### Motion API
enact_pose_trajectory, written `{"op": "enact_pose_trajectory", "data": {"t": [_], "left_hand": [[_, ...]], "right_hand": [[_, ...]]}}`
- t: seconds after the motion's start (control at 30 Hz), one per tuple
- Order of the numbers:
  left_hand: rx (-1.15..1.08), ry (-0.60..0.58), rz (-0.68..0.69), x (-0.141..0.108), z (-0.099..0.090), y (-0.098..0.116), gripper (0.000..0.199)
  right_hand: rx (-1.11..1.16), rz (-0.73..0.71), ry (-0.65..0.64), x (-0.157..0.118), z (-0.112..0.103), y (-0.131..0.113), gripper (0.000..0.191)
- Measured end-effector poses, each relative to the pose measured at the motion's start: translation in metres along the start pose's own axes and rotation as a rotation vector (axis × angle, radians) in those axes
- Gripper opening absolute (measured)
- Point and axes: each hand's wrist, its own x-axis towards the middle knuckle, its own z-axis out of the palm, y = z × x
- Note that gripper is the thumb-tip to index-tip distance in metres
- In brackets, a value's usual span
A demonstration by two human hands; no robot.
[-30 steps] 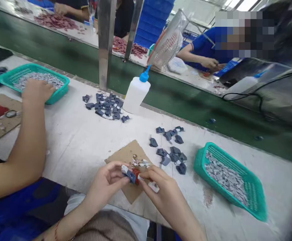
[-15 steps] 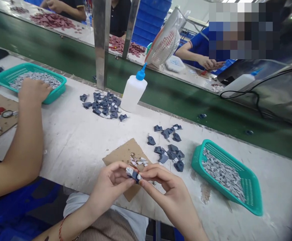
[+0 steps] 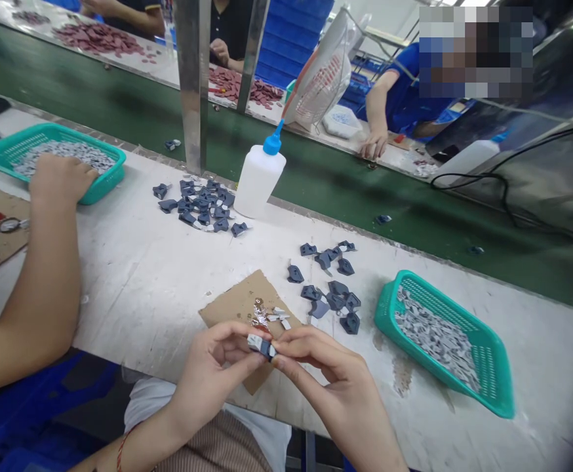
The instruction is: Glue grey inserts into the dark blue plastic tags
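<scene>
Between my two hands is a small dark blue piece with light grey parts [image 3: 258,344], held over the near part of a brown cardboard sheet [image 3: 237,298]. My left hand [image 3: 217,367] pinches its left end between thumb and fingers. The fingertips of my right hand [image 3: 323,373] are closed on its right end, at a small pale part. Brown, shiny glue and several small grey pieces [image 3: 279,314] lie on the cardboard. Several dark blue pieces [image 3: 335,300] lie beyond my right hand, and a bigger group [image 3: 205,203] lies farther back.
A white bottle with a blue nozzle [image 3: 259,177] stands near the table's back edge. A green basket of grey pieces [image 3: 493,367] is at right, another [image 3: 114,177] at left, with a neighbour's hand [image 3: 60,177] in it. Behind runs a green belt [image 3: 316,183] carrying a few pieces.
My hands hold the same piece in nearly the same place. Pieces on the green belt have shifted left. Across the belt, a person in blue has lowered a hand to the belt's edge.
</scene>
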Motion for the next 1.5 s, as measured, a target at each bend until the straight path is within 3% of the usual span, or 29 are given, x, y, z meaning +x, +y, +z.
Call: {"op": "enact_pose_trajectory", "data": {"t": [0.17,0.37,0.57,0.7,0.8,0.9,1.07,1.37,1.5], "left_hand": [[-0.032,-0.040,0.070,-0.001,0.005,0.006,0.016],[-0.105,-0.070,0.084,0.002,0.011,0.009,0.022],[-0.113,-0.038,0.052,0.000,0.016,0.007,0.015],[-0.083,0.004,0.079,0.000,0.016,0.006,0.018],[-0.090,-0.009,0.090,0.002,0.020,0.007,0.021],[-0.147,-0.040,0.117,0.005,0.027,0.009,0.024],[-0.260,-0.145,0.089,0.011,0.034,0.010,0.022],[-0.182,-0.167,-0.041,0.025,0.043,0.013,0.013],[-0.053,-0.237,-0.063,0.044,0.051,0.019,0.025]], "right_hand": [[0.405,0.157,-0.013,-0.002,0.000,0.008,0.003],[0.541,0.172,0.061,-0.005,0.013,0.012,0.019],[0.724,0.248,0.132,-0.006,0.033,0.005,0.021],[0.694,0.240,0.124,-0.007,0.037,0.005,0.033],[0.640,0.260,0.117,-0.010,0.036,0.004,0.028],[0.681,0.292,0.144,-0.012,0.032,0.001,0.029],[0.784,0.259,0.128,-0.010,0.020,-0.001,0.050],[0.594,0.134,0.276,-0.009,0.017,0.025,0.028],[0.650,0.108,0.317,-0.006,0.005,0.039,0.035]]}}
